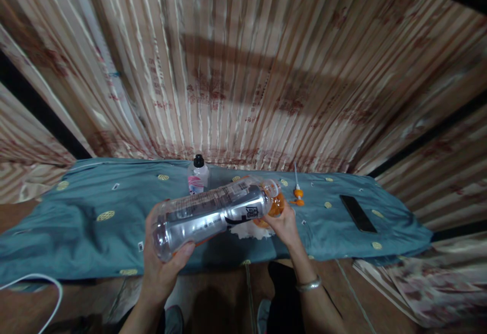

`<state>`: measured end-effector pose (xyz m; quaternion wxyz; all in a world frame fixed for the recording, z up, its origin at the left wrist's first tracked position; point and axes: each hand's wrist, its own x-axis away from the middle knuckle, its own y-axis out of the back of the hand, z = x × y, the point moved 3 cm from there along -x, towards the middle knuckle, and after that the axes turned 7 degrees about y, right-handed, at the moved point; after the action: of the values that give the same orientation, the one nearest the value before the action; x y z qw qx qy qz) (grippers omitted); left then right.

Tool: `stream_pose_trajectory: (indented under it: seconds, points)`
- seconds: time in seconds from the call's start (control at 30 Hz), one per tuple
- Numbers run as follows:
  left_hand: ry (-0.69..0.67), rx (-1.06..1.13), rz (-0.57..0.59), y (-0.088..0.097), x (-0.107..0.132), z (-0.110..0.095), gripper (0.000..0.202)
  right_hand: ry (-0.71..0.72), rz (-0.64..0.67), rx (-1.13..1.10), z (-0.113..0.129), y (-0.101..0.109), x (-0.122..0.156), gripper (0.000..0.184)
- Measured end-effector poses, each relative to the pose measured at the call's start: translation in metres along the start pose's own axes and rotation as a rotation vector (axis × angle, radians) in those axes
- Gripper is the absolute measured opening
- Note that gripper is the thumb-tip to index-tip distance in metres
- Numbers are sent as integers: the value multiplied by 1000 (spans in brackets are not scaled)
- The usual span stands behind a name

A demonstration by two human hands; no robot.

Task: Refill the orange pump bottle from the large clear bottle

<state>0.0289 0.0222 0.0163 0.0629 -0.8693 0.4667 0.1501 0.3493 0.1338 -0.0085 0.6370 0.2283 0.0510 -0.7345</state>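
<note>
Hands, two in count, both at work on one large clear bottle (213, 211) held on its side above the near edge of a blue-green cloth (76, 222). Left hand (162, 268) is wrapped around the bottle's base end, thumb across the near side, fingers closed firmly on it. Right hand (283, 225) is at the neck end, fingers curled about an orange part there; whether it grips the bottle's neck or a separate orange item cannot be told. A metal bangle (309, 285) sits on the right wrist. One white crumpled tissue (249, 230) lies on the cloth just under the bottle. Bottles total two: the second is a small bottle (198, 176) with a black cap and pink label, standing upright on the cloth behind the large one. One orange-tipped white tool (297, 192) lies right of the hands, and one dark phone (357, 213) lies flat further right, well apart. One white cable (45, 286) loops at lower left. Striped curtain (243, 70) hangs behind.
</note>
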Motion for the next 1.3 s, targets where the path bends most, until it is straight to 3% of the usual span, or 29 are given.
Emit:
stream_pose_trajectory:
  seconds: [0.5,0.77,1.3]
  points:
    - [20,-17,-32,-1,-1,0,84,-1,-18,-10,5,0,0,53]
    - [110,50,-24,0,1,2,86,21,5,17,6,0,0,51]
    - [-7,-21,-10,1,-1,0,78,14,-17,19,5,-1,0,52]
